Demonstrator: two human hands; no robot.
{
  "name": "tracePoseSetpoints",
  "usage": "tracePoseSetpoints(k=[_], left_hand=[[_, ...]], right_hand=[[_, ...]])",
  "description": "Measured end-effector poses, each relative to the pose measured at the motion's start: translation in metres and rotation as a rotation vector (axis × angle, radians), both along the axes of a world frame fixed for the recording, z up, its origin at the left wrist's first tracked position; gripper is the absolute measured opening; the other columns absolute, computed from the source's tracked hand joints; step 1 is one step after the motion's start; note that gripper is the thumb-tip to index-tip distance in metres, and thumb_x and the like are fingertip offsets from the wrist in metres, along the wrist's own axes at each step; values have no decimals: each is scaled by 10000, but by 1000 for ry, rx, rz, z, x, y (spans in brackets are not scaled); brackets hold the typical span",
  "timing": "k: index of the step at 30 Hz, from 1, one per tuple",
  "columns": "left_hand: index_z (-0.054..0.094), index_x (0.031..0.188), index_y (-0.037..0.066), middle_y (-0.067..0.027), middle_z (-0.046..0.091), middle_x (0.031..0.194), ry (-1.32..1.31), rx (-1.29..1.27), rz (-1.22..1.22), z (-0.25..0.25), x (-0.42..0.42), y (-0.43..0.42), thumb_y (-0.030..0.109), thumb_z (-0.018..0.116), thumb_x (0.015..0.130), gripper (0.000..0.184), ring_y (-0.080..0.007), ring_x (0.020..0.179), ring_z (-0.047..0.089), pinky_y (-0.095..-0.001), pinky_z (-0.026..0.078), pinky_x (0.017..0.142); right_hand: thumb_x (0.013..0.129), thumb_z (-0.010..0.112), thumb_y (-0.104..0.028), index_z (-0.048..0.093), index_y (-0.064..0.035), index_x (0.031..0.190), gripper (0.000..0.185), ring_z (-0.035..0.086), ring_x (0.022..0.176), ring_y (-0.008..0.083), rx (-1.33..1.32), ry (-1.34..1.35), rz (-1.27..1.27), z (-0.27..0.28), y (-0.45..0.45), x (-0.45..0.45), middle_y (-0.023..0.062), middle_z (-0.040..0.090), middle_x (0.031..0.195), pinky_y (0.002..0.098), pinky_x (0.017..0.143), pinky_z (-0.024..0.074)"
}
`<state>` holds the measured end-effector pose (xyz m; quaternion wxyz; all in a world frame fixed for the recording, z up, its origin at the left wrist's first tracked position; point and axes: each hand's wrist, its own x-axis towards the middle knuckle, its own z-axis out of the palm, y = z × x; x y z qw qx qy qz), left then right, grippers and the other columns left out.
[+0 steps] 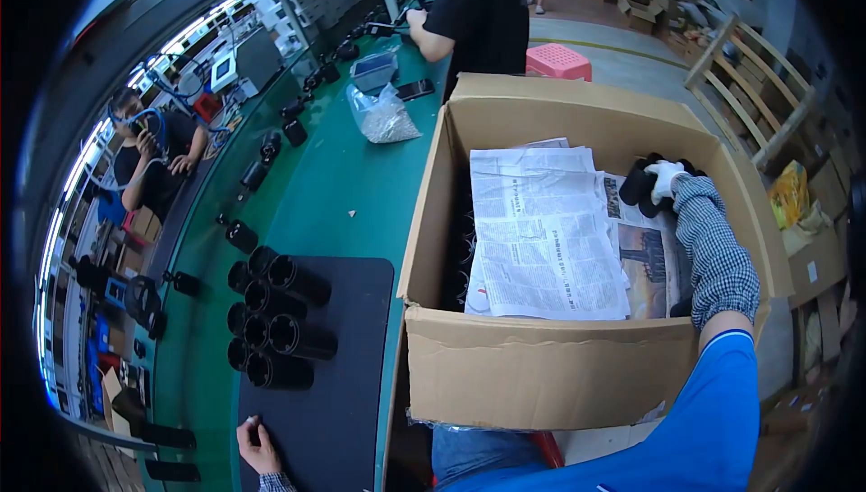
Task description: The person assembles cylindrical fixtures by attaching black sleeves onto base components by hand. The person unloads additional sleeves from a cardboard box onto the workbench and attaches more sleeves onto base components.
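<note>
The right hand (pixel 667 177) clamps a black cylinder (pixel 639 184); an off-centre grip could tip it onto newspaper (pixel 550 230) beside the hand.

The carton (pixel 532 370) stands just right of the worktop (pixel 361 185), with newspaper sheets (pixel 550 230) lying inside it. A mat (pixel 352 339) lies on the near part of the worktop, with cylinders (pixel 290 312) grouped at its far left. Farther back are a bag (pixel 388 122), a tray (pixel 374 70) behind it and a phone (pixel 415 90) right of the tray. A stool (pixel 559 62) stands behind the carton.
</note>
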<state>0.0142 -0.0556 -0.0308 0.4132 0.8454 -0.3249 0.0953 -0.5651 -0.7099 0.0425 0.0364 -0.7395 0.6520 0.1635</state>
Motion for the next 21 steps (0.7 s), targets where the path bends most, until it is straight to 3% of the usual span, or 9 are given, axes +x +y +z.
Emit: tracePoseSetpoints(k=[1, 3, 6, 9, 15, 21], left_hand=[[582, 1010, -32, -111, 623, 989, -1, -2, -5, -1, 1, -1, -50, 557, 846, 167, -214, 956, 596, -323, 461, 907], [582, 1012, -29, -114, 620, 998, 8, 2, -12, -3, 3, 3, -54, 557, 839, 176, -218, 965, 592, -324, 460, 907], [579, 1008, -27, -118, 607, 987, -46, 53, -14, 1, 1, 1, -66, 559, 819, 194, -236, 963, 588, -330, 456, 903], [581, 999, -29, -117, 603, 982, -52, 49, -16, 0, 0, -1, -69, 554, 817, 189, -241, 959, 589, -329, 456, 899], [586, 986, -25, -118, 595, 978, -72, 69, -16, 5, -4, -5, -75, 543, 813, 186, -248, 949, 589, -330, 459, 892], [589, 989, -18, -128, 589, 973, -103, 109, -9, 8, -6, -6, -66, 548, 805, 194, -262, 936, 589, -332, 462, 879]], right_hand=[[499, 822, -200, 523, -236, 1334, 887, 484, 1219, 348, 13, 33, 39, 0, -3, -4, 109, 475, 1364, 463, 1018, 418], [504, 848, -181, 456, -273, 1385, 969, 340, 1355, 334, 106, 99, 30, 7, -7, -7, 114, 343, 1484, 443, 1058, 388], [506, 862, -156, 402, -304, 1414, 1029, 312, 1372, 335, 152, 185, 53, 9, -12, -11, 117, 218, 1542, 441, 1085, 356], [489, 849, -87, 440, -300, 1386, 1008, 309, 1372, 336, 146, 78, 87, -1, -18, -22, 116, 232, 1537, 460, 1083, 361], [504, 839, -86, 483, -298, 1349, 941, 346, 1335, 383, 33, 19, 156, -11, -16, -26, 111, 274, 1521, 464, 1085, 360], [598, 777, -16, 484, -262, 1349, 843, 360, 1328, 387, 4, 69, 84, -12, -1, -5, 143, 264, 1519, 415, 1093, 358]])
